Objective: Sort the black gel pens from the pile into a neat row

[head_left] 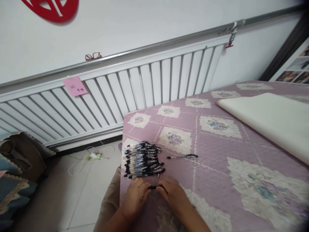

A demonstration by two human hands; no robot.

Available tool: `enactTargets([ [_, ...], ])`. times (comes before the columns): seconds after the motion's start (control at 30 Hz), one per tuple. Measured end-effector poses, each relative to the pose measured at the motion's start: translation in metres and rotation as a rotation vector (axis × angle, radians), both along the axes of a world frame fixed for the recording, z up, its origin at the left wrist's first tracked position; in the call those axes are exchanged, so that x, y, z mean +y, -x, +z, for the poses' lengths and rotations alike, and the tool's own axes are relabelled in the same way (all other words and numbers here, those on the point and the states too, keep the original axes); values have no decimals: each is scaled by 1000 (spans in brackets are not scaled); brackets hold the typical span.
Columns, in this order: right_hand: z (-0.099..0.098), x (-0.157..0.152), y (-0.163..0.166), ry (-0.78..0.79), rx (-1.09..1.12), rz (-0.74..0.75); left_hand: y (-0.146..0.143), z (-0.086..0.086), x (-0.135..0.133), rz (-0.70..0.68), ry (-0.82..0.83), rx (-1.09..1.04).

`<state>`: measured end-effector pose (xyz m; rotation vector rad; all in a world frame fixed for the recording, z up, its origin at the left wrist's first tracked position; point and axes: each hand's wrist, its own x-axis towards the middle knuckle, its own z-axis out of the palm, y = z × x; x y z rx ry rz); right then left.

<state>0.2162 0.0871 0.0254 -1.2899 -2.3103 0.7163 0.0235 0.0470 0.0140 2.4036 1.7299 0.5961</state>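
Observation:
Between both hands is a dark pen [153, 187], its middle showing in the gap between the fingers. My left hand [137, 195] is closed on one end, and my right hand [172, 193], a little blurred, pinches the other end. Just beyond my left hand lies a pile of pens [142, 161] with clear barrels and black caps, stacked side by side near the left edge of the cover. A single capped pen [182, 156] lies apart, to the right of the pile. The ends of the held pen are hidden in my fingers.
A pink quilted cover [212, 145] with floral patches spreads under the hands. On it at the right lies a cream folded sheet [267, 119]. Behind stands a white radiator [145, 83] with a pink note [75, 86]. A power strip [94, 156] sits on the floor at left.

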Motion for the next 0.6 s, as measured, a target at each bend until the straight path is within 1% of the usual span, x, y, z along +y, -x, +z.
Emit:
enactTargets([
  [0.07,1,-1,-2,25,85,-7,0,0,0,4,2,-9],
  [0.13,1,-1,-3,31,121,-4,0,0,0,0,2,-14],
  [0.33,1,0,-2,11,51,21,0,-1,0,-11,-2,-6],
  [0.5,-2,0,-3,-10,136,7,1,0,0,-8,14,-21],
  [0.6,-1,1,-3,-13,114,15,1,-1,0,-13,23,-4],
])
